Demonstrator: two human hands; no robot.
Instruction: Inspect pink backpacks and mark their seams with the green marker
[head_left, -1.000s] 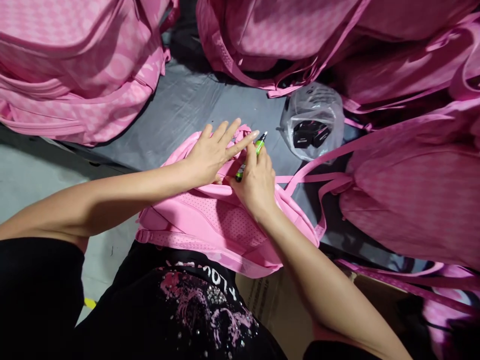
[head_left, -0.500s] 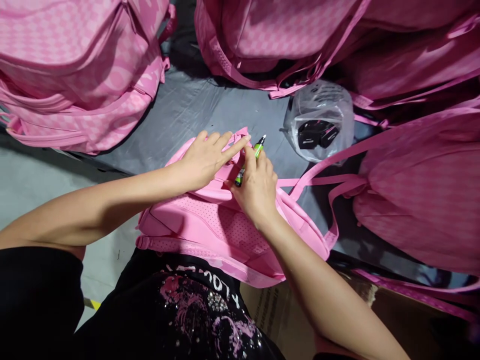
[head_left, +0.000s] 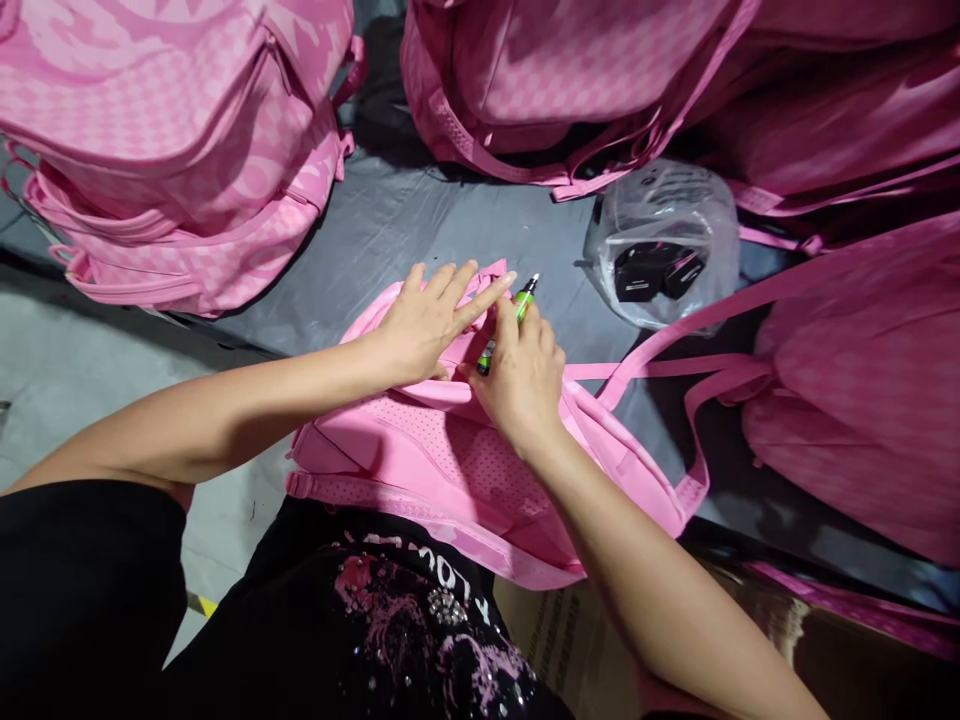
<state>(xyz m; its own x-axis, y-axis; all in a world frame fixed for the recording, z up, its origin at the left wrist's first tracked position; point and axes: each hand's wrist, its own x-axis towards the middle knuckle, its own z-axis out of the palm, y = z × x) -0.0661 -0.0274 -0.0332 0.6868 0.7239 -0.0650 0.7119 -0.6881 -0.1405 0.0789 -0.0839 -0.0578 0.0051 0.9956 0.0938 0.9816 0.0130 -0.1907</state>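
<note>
A pink backpack [head_left: 450,450] lies across the front of the grey surface, its dotted padded back facing up. My left hand [head_left: 424,325] rests on the backpack's upper part with fingers stretched out and apart, the forefinger reaching toward a pink loop at the top. In my right hand [head_left: 525,375] is a green and black marker pen [head_left: 525,297], its pale tip uncovered and pointing up and away. The right fingers wrap round the barrel, and the hand sits against the backpack. The folds under both hands are partly hidden.
A clear plastic bag [head_left: 667,250] with black pieces in it stands behind to the right. More pink backpacks sit at the left [head_left: 195,150], the back [head_left: 570,80] and the right [head_left: 862,390]. Straps cross the grey covering [head_left: 427,225]. A cardboard box [head_left: 540,630] is below.
The whole view has shifted slightly, so things appear a little further right. Both hands keep nearly the same place on the backpack, and the marker pen stays in my right hand.
</note>
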